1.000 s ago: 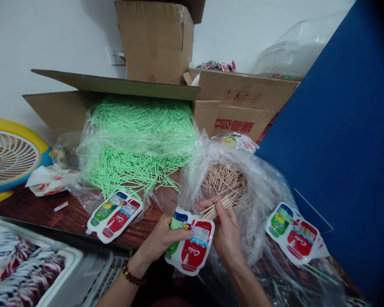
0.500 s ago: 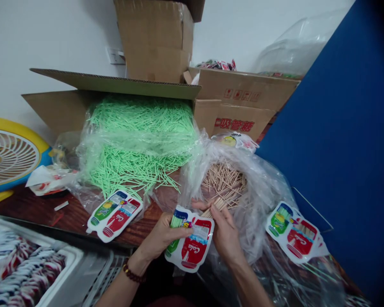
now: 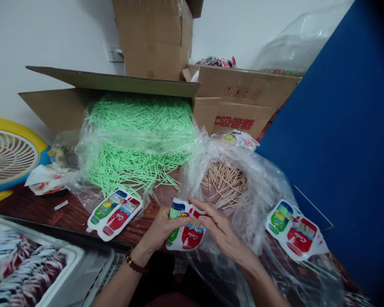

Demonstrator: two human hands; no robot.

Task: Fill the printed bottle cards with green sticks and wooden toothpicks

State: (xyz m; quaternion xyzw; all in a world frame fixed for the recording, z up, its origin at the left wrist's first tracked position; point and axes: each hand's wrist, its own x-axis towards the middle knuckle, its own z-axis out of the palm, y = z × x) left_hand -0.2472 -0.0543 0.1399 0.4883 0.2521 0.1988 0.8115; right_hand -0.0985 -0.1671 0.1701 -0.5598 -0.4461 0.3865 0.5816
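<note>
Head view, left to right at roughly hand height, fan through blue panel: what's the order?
Yellow-and-blue fan → loose packet → left hand → held packet → right hand → packets at the table's right end → blue panel.

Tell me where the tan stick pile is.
In the head view, the tan stick pile lies right of centre, amid clear plastic, just beyond the right hand.

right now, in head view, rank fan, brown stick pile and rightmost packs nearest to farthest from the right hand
From the right hand:
1. brown stick pile, just beyond it
2. rightmost packs, to its right
3. fan, far left
</note>
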